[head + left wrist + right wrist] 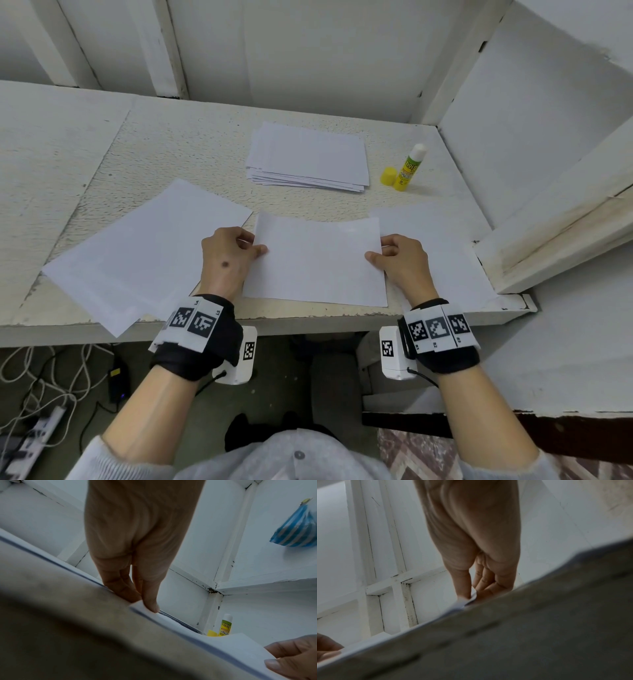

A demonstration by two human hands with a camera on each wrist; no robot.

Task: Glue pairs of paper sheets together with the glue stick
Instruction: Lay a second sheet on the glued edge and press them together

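Left hand (230, 254) and right hand (401, 259) each pinch a side edge of 1 thin, floppy sheet (317, 261) above the desk (191, 144); it likely creases easily, so edge holds suit.

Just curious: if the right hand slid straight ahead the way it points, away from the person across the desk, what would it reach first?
Probably the glue stick and its yellow cap beside it; the right hand points roughly toward them, though depth is hard to judge.

Even, soft light is filling the sharp head view, lines bowing at its edges; both wrist views are showing dim, with blurred, darkened foregrounds.
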